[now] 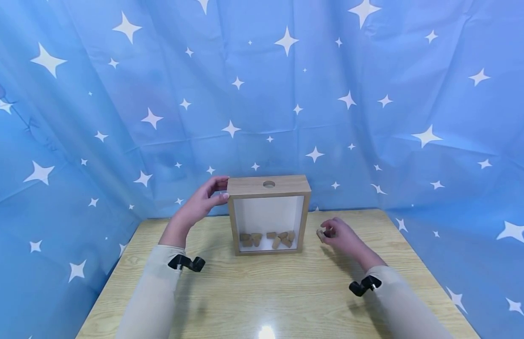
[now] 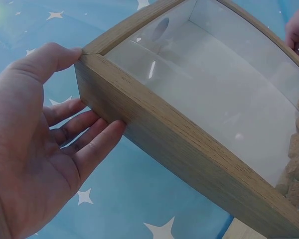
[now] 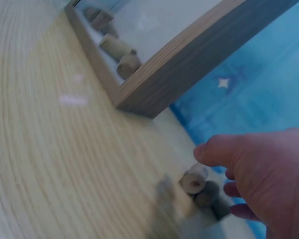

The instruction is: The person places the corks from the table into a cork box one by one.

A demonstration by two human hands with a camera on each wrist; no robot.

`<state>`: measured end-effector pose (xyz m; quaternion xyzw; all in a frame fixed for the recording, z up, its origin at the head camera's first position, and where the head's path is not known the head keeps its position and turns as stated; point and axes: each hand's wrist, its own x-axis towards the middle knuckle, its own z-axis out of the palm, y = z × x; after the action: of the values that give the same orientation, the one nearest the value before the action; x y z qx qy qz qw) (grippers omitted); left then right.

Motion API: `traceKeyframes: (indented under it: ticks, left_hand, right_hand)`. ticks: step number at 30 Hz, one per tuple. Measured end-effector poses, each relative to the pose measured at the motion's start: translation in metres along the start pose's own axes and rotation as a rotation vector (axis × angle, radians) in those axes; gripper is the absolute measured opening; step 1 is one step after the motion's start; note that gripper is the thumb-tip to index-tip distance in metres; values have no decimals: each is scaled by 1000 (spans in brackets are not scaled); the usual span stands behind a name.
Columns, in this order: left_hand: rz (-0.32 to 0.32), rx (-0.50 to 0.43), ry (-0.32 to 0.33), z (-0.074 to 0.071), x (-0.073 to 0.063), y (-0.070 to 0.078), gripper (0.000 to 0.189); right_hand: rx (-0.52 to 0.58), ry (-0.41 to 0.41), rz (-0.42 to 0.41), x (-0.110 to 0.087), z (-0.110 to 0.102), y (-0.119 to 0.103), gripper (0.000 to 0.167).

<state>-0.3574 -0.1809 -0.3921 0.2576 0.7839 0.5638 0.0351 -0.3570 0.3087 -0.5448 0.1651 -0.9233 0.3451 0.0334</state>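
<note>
A shallow wooden display box (image 1: 268, 188) stands upright on the table, with a clear front and a round hole in its top. Several corks (image 1: 282, 235) lie along the bottom inside. My left hand (image 1: 202, 200) holds the box's upper left corner. In the left wrist view, the thumb is at the front corner and the fingertips touch the side and back edge. To the right of the box, my right hand (image 1: 342, 238) hovers low over a few loose corks (image 3: 205, 194), thumb and fingers parted around the nearest one. Whether they touch it, I cannot tell.
The pale wood-grain table (image 1: 262, 282) carries the box near its back edge. Behind it and along both sides hangs a blue curtain (image 1: 262, 94) with white stars. A black wrist mount (image 1: 186, 262) sits on the left sleeve, another mount (image 1: 365, 285) on the right.
</note>
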Motion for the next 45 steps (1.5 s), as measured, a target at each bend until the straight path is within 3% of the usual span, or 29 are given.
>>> traceKeyframes:
  ticks: [10, 22, 31, 39, 45]
  left_hand:
    - [10, -25, -9, 0, -1, 0, 62]
    - [13, -21, -13, 0, 1, -2, 62]
    - [9, -9, -7, 0, 0, 0, 60]
    - [7, -8, -5, -2, 0, -1, 60]
    - [5, -2, -1, -1, 0, -2, 61]
  right_hand:
    - [-78, 8, -13, 1, 12, 11, 52]
    - [-103, -6, -20, 4, 14, 15, 47]
    - [-88, -17, -19, 7, 14, 12, 42]
    - [-33, 23, -5, 7, 9, 7, 41]
    - [34, 73, -48, 3, 1, -3, 43]
